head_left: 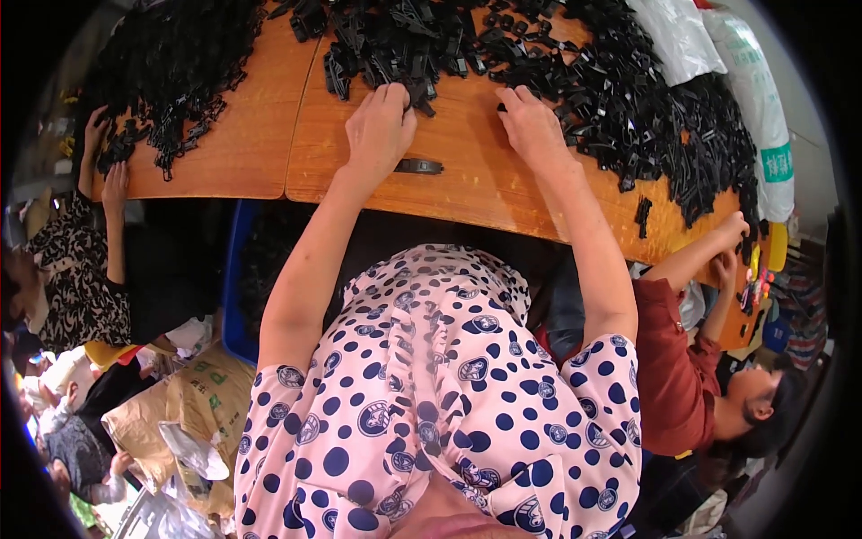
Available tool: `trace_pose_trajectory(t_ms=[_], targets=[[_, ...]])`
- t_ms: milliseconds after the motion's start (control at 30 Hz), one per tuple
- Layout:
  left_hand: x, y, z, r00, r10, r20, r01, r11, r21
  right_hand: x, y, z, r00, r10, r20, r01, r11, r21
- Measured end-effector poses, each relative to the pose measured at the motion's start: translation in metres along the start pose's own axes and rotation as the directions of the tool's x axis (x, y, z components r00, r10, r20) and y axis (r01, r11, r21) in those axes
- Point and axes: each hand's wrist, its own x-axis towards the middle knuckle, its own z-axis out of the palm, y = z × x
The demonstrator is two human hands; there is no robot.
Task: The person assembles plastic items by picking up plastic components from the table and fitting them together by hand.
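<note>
The table (471, 135) is orange-brown, the parts (696, 166) on it black, the bin (235, 292) below it blue, the shirt (471, 386) before it pink with navy dots.

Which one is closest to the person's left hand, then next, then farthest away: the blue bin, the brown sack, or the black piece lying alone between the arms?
From the left hand:
1. Black piece: on the table, just right of the wrist.
2. Blue bin: lower left, below the table edge.
3. Brown sack: farther down, at left.
</note>
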Motion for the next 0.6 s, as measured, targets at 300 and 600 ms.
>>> trace_pose_trajectory(t_ms=[300, 600], targets=[[-0.029, 0.016, -0.029, 0.934, 0.118, 0.337, -0.018, 0.959, -0.284, -0.039, -0.022, -0.001, 0.959, 0.283, -0.029, -0.195, 0.728, 0.658], [0.000, 0.015, -0.023, 0.838, 0.382, 0.389, -0.332, 0.923, -0.192, -0.058, -0.011, -0.022, 0.994, -0.072, -0.080, 0.089, 0.969, 0.232]])
